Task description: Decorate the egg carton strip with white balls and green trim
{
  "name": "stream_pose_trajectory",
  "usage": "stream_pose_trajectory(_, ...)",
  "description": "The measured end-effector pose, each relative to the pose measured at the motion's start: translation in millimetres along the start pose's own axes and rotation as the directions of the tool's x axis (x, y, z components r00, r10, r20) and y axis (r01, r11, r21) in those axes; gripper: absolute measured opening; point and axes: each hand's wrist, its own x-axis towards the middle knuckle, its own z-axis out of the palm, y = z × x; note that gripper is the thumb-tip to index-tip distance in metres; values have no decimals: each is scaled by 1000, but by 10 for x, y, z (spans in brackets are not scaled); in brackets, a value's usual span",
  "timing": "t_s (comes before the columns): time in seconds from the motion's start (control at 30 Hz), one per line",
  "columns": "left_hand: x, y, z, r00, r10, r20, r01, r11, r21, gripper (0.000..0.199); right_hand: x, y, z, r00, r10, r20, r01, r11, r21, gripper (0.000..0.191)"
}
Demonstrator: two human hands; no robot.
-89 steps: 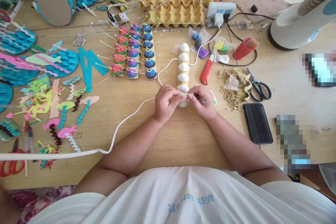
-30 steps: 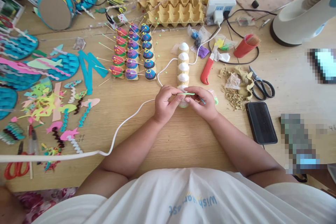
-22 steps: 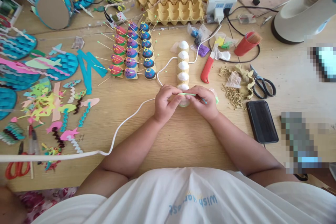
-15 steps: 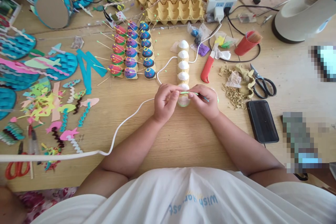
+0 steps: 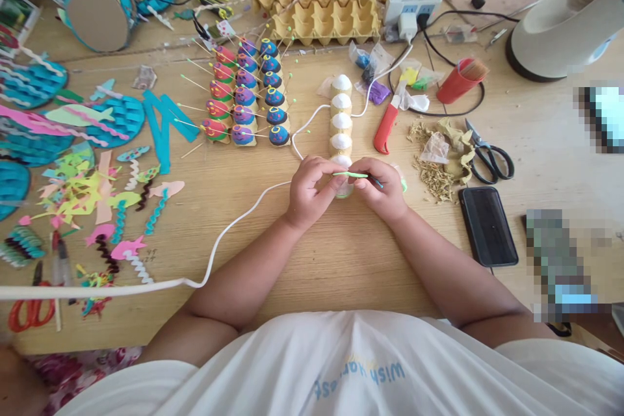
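A thin light-green strip of what looks like modelling clay point(image 5: 351, 174) is pinched between the fingertips of both hands. My left hand point(image 5: 314, 192) is closed on its left end, my right hand point(image 5: 383, 188) on its right end. A slim blue stick-like tool point(image 5: 377, 182) also pokes out between the right fingers. Just beyond the fingers runs a strip of egg-carton bumps point(image 5: 341, 122), each capped in white. Its near end, edged in green, is mostly hidden under my hands. A bit of green clay point(image 5: 403, 184) shows beside my right hand.
Painted carton caterpillars point(image 5: 244, 95) with pin-like feelers stand ahead left. Paper cut-outs point(image 5: 78, 188) cover the left side. A white cable point(image 5: 229, 226) crosses the table. On the right lie a red-handled knife point(image 5: 387, 127), scissors point(image 5: 490, 159), carton scraps point(image 5: 433, 169) and a phone point(image 5: 487, 226).
Both hands have shifted slightly right with the green strip. The strip sits a little lower and looks wider, and my left thumb now covers more of the carton's near end.
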Motion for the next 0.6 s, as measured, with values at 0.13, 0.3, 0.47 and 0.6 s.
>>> stream_pose_trajectory(0.13, -7, -5, -1, 998, -65, -9, 65, 998, 11, 19, -19, -16, 24, 999, 45, -7, -45, 999, -23, 38)
stream_pose_trajectory(0.3, -11, 4, -1, 999, -32, 12, 31, 999, 40, 20, -15, -28, 40, 1000, -16, -19, 15, 997, -72, 30)
stream_pose_trajectory(0.47, -10, 22, -7, 998, -53, 35, 49, 993, 105, 27, -5, -27, 30, 1000, -6, 8, 7, 995, -100, 39)
stream_pose_trajectory(0.6, -4, 28, -10, 999, -33, 43, 28, 994, 101, 32, 6, -27, 24, 1000, -7, 28, 10, 994, -110, 44)
